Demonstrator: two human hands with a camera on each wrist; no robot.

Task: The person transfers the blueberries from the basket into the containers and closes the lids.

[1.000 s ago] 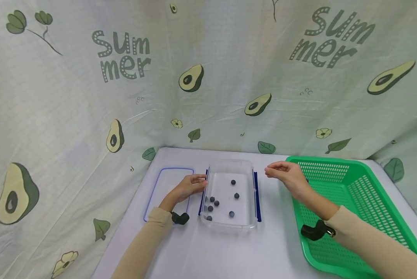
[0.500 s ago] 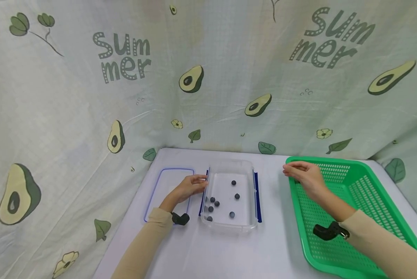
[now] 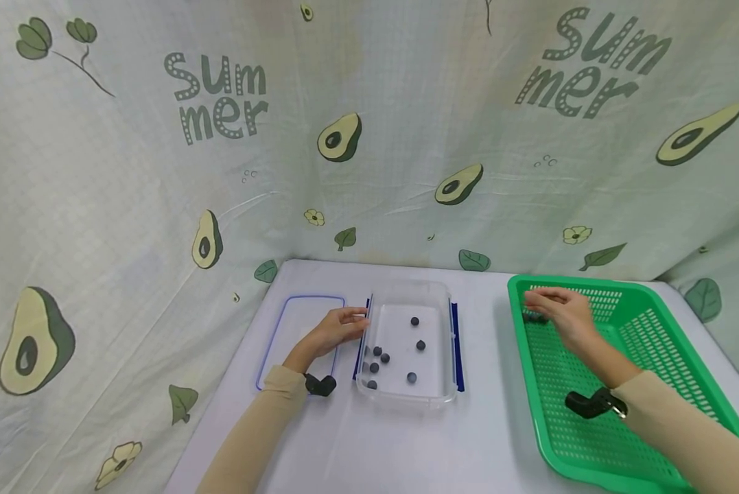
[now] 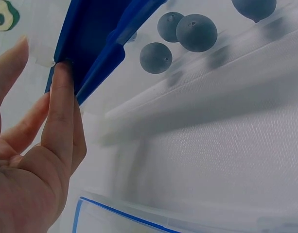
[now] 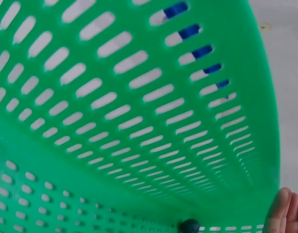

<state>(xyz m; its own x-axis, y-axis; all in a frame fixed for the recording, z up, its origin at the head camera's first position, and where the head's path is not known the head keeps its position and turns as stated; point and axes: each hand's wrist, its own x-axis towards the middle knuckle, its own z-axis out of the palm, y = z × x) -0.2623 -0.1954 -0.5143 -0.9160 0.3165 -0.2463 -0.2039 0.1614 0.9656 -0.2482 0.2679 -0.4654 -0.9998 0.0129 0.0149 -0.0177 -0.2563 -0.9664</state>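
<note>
A clear plastic container (image 3: pixel 406 401) with blue side latches sits mid-table, several blueberries (image 3: pixel 420 346) scattered on its floor. At its left side my left hand (image 3: pixel 333 329) rests with fingers extended; in the left wrist view the fingertips touch the blue latch (image 4: pixel 97 41), thumb apart. My right hand (image 3: pixel 565 317) is over the far left corner of the green basket (image 3: pixel 532 405), fingers together and slightly bent, nothing visible between them. Dark berries show just below its fingertips. The right wrist view has one blueberry (image 5: pixel 189 226) low in the basket, near the fingers (image 5: pixel 280 213).
A clear lid with a blue rim (image 3: pixel 310 298) lies left of the container, partly behind the left hand. The slotted basket wall (image 5: pixel 139 97) rises along the right side of the white table (image 3: pixel 369 446). A patterned curtain (image 3: pixel 394 82) hangs behind.
My right hand has moved right, from the gap between container and basket to over the basket's far left corner. The left hand stays at the container's side.
</note>
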